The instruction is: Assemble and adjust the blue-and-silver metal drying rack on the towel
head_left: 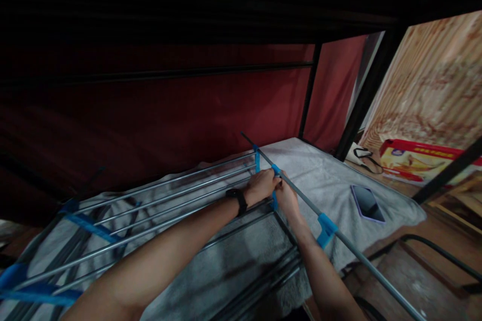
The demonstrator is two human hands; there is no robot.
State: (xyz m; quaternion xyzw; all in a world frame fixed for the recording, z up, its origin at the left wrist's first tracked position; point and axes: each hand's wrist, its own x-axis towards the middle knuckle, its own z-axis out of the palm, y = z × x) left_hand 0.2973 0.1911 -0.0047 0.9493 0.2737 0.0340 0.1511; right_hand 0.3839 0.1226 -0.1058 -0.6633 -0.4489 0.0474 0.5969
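Note:
A folded metal drying rack (pixel 158 195) with grey rods and blue plastic joints lies across a grey blanket (pixel 324 175) on a bunk bed. My left hand (pixel 261 186), with a black watch on its wrist, grips a blue joint (pixel 276 170) on the rack's long end rod (pixel 301 195). My right hand (pixel 288 195) is closed around the same joint from the near side, touching my left hand. Another blue joint (pixel 326 228) sits on the rod just beside my right forearm.
A phone (pixel 367 203) lies screen-up on the blanket to the right. Black bunk posts (pixel 363 100) stand at the bed's far corner, with a dark red curtain (pixel 188 110) behind. A red box (pixel 417 160) and a patterned panel (pixel 433 80) are at the right.

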